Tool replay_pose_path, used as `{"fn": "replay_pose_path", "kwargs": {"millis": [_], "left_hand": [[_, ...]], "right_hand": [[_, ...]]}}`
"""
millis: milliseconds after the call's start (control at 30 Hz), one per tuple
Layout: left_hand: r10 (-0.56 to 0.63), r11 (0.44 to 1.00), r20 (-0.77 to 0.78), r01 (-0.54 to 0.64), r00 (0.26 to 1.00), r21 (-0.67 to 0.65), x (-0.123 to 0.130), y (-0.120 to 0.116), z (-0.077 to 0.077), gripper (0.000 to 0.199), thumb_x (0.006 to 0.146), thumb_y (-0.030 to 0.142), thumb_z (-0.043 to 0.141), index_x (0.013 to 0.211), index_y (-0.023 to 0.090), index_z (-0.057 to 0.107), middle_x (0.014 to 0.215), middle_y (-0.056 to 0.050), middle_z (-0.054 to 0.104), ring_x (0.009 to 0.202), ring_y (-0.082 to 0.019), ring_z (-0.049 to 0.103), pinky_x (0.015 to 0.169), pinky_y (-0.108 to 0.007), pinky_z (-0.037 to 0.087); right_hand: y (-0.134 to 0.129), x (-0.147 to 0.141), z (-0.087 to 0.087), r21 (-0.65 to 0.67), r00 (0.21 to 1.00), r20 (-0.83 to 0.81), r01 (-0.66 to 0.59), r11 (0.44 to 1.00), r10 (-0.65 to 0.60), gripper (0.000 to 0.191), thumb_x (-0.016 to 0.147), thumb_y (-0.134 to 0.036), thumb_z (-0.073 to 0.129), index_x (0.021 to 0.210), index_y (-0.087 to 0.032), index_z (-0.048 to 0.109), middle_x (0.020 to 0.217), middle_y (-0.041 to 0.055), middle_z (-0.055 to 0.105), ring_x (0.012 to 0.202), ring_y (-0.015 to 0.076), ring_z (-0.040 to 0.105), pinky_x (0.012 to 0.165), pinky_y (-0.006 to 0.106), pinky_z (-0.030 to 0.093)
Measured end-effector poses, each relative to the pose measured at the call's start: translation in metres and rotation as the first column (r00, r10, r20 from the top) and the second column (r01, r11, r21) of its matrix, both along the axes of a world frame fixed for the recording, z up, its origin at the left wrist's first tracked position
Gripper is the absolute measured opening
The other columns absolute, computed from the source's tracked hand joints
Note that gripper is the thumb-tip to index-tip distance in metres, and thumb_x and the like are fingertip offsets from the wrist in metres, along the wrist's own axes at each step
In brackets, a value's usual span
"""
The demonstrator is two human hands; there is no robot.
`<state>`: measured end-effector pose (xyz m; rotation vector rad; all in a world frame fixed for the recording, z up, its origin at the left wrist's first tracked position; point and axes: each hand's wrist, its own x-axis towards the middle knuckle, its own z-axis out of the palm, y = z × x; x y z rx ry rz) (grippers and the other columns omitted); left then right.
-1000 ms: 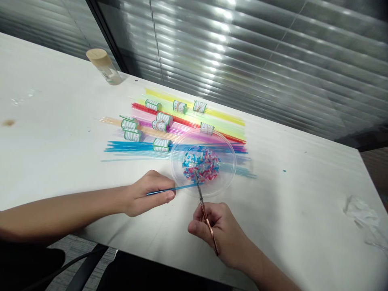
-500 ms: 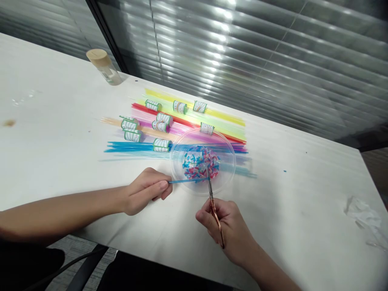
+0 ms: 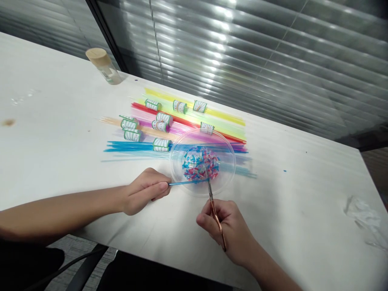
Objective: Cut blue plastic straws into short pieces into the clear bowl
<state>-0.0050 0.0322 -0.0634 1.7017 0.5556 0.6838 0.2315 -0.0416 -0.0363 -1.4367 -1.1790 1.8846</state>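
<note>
Head view: blue straw (image 3: 188, 182) extends rightward from left fingers (image 3: 163, 186).

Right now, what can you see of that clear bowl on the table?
The bowl is round, wide-rimmed and see-through, apparently thin plastic. It sits upright on the white table, partly over the coloured strands, which show through its wall. Small blue, red and whitish pieces are heaped in its middle. Scissors and a blue strand, held in the two hands, reach over its near side; whether either touches it I cannot tell.
</note>
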Motion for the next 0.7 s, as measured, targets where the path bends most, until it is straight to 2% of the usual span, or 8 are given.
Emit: {"fn": "replay_pose_path", "kwargs": {"millis": [133, 367, 467, 700], "left_hand": [[0.017, 1.000, -0.008, -0.017, 1.000, -0.003, 0.0002, -0.0007, 0.0005, 0.046, 0.102, 0.035, 0.031, 0.059, 0.018, 0.038, 0.053, 0.002, 0.036, 0.048, -0.010, 0.032, 0.049, -0.027, 0.025], [0.041, 0.999, -0.027, -0.040, 0.999, 0.012, 0.0018, -0.0002, 0.0029, 0.049, 0.102, 0.039, 0.032, 0.059, 0.018, 0.040, 0.052, 0.003, 0.036, 0.047, -0.009, 0.032, 0.047, -0.027, 0.025], [0.038, 0.999, -0.038, -0.037, 0.999, 0.033, 0.0024, 0.0003, 0.0043, 0.048, 0.102, 0.038, 0.032, 0.059, 0.017, 0.040, 0.052, 0.004, 0.035, 0.047, -0.009, 0.032, 0.047, -0.026, 0.026], [0.006, 0.997, -0.071, 0.000, 0.997, 0.082, 0.0024, 0.0003, 0.0058, 0.041, 0.102, 0.033, 0.032, 0.066, 0.018, 0.041, 0.056, 0.004, 0.037, 0.050, -0.009, 0.033, 0.050, -0.025, 0.028]], "right_hand": [[-0.0018, -0.0005, -0.0023, -0.031, 1.000, 0.000, 0.005, 1.000, -0.005, 0.051, 0.079, -0.065, 0.065, 0.064, -0.019, 0.048, 0.048, -0.0085, 0.034, 0.044, 0.0070, 0.027, 0.042, 0.023, 0.019], [-0.0010, 0.0021, 0.0050, 0.075, 0.995, -0.057, -0.082, 0.994, 0.087, 0.057, 0.074, -0.073, 0.064, 0.067, -0.019, 0.048, 0.054, -0.0067, 0.033, 0.049, 0.0085, 0.028, 0.045, 0.024, 0.020], [0.0006, 0.0022, 0.0066, 0.093, 0.993, -0.075, -0.083, 0.992, 0.090, 0.058, 0.074, -0.074, 0.062, 0.068, -0.019, 0.048, 0.054, -0.0064, 0.033, 0.049, 0.0089, 0.028, 0.044, 0.024, 0.020], [0.0004, 0.0008, 0.0032, 0.041, 0.994, -0.081, -0.077, 0.996, 0.080, 0.056, 0.073, -0.072, 0.065, 0.067, -0.019, 0.048, 0.053, -0.0072, 0.033, 0.048, 0.0085, 0.028, 0.044, 0.023, 0.020]]}}
